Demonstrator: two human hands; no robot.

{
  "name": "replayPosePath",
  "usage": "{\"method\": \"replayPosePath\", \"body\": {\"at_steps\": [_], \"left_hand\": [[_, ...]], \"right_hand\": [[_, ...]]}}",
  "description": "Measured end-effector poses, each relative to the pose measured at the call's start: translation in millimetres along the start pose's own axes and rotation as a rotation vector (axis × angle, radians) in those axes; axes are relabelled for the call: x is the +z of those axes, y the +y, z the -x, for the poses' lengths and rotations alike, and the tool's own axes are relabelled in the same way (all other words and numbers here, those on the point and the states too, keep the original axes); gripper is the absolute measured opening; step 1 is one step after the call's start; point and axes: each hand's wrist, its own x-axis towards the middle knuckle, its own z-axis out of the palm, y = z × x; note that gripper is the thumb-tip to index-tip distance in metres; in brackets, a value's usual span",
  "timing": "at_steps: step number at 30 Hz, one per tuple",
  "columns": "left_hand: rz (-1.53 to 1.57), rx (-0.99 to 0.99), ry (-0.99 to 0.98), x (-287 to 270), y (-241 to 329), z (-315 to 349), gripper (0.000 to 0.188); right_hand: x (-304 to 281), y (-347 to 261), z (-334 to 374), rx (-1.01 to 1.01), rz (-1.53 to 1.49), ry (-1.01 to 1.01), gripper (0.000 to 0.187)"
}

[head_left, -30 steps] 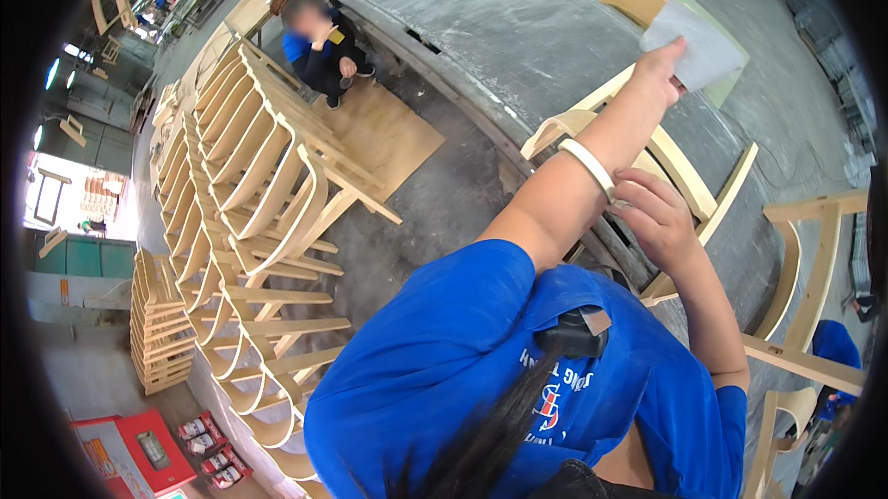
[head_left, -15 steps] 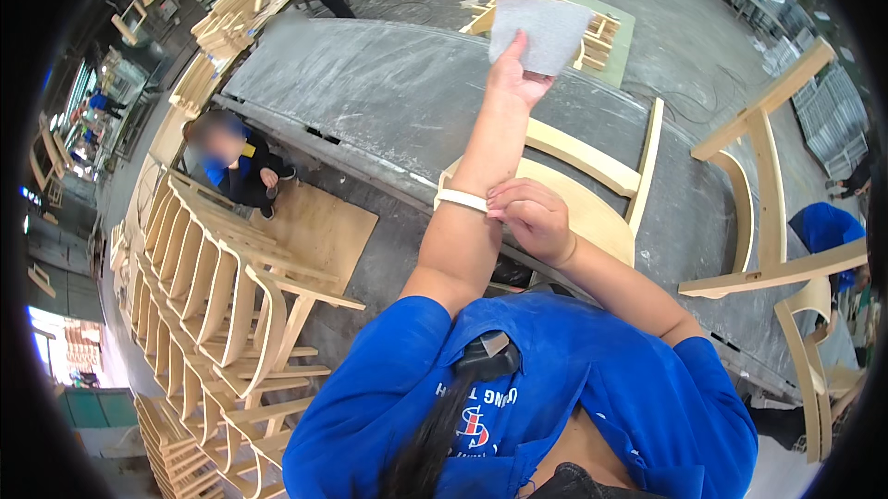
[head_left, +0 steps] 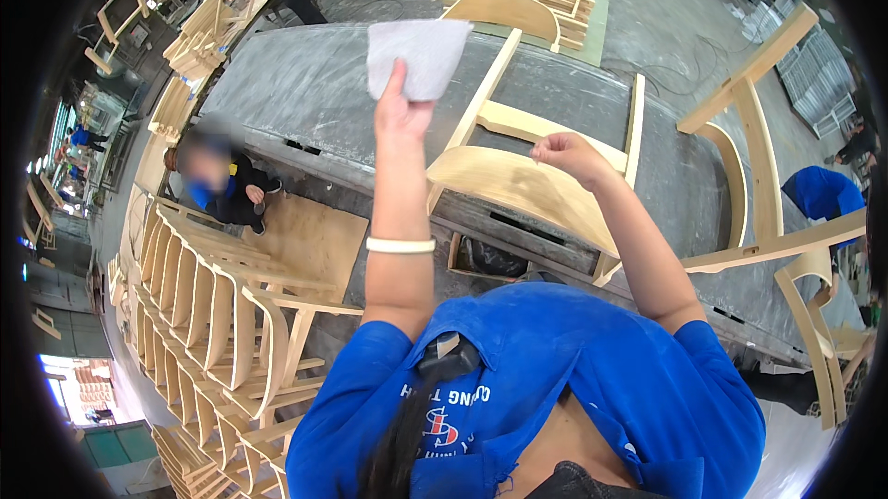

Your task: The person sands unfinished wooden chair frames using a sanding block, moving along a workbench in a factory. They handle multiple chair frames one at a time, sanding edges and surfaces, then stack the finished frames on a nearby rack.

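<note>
My left hand (head_left: 404, 115) is raised over the table, closed on a pale grey sheet of sandpaper (head_left: 421, 60), with the thumb across its face. A white band (head_left: 400, 246) circles my left forearm. My right hand (head_left: 575, 157) hovers above a wooden chair frame (head_left: 523, 189), fingers curled in and nothing visible in them. This frame lies on the dark worktable (head_left: 305, 73), its curved pale panel facing me and its rails beyond.
Many curved wooden frames (head_left: 199, 300) are stacked at the left. Beside them a person (head_left: 222, 180) crouches near a plywood sheet (head_left: 310, 245). Another wooden frame (head_left: 763, 157) stands at the table's right end. More wooden parts (head_left: 518, 13) lie on a green mat beyond.
My right hand has let go of the white band and moved up and right over the chair frame. My left hand has swung left with the sandpaper.
</note>
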Motion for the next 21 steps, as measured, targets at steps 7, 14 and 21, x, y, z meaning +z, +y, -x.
{"method": "replayPosePath", "body": {"at_steps": [7,14,21], "left_hand": [[-0.146,-0.021,0.117,-27.8,23.4,52.0,0.048],[-0.196,-0.051,0.143,-36.7,28.1,69.0,0.053],[-0.221,-0.056,0.112,-36.5,31.2,73.9,0.054]], "right_hand": [[5.4,53.8,-25.1,0.191,0.379,-0.096,0.028],[6.7,69.6,-34.4,0.129,0.564,-0.064,0.033],[-3.2,83.8,-46.6,0.215,0.394,-0.051,0.038]]}}
